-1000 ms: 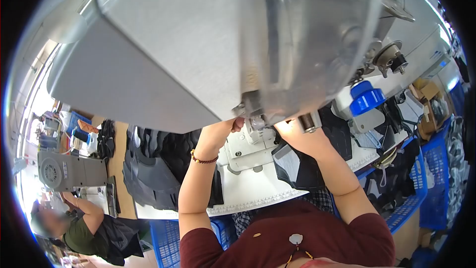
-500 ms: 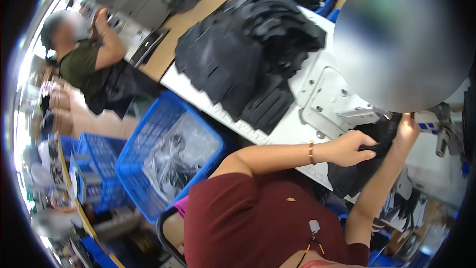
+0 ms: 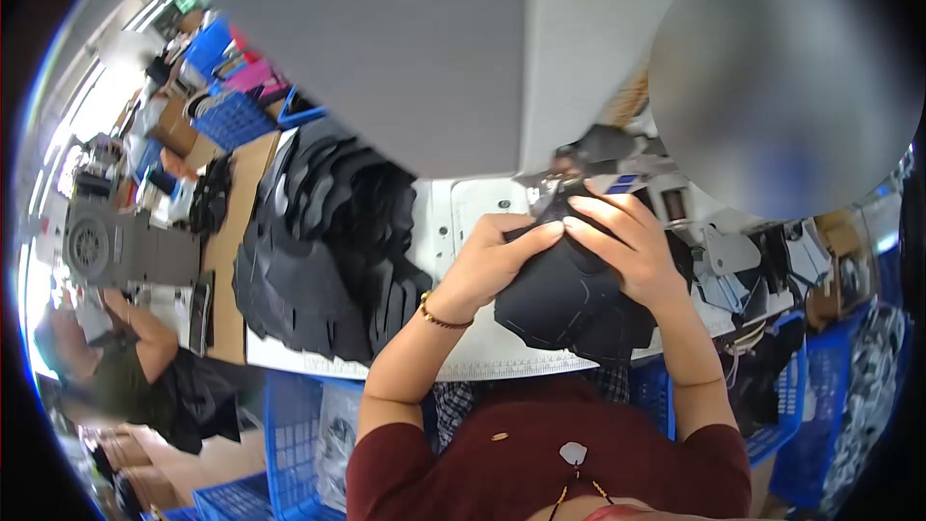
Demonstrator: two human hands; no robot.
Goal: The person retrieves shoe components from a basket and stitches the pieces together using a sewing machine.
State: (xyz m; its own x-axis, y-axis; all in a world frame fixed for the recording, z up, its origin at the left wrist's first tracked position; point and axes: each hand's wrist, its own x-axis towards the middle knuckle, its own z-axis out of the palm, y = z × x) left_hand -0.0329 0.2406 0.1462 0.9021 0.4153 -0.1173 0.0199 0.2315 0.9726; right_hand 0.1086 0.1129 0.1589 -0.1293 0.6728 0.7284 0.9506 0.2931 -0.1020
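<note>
Both hands grip a black fabric piece with light stitch lines, close to the needle area of a sewing machine. My left hand, above a beaded bracelet, pinches the cloth between thumb and fingers. On the right side, my right hand has its fingers bent over the upper part of the same piece, the thumb tips nearly meeting. The cloth hangs toward the table's front edge. The machine's grey head hides what lies above the needle.
A heap of black cut pieces lies left on the white table. Blue baskets stand below the front edge. At far left a person sits by another machine. More dark pieces are at right.
The view has swung back from the left side to the machine. Both hands now hold the black piece in front of the needle, where half a second ago it was further right.
</note>
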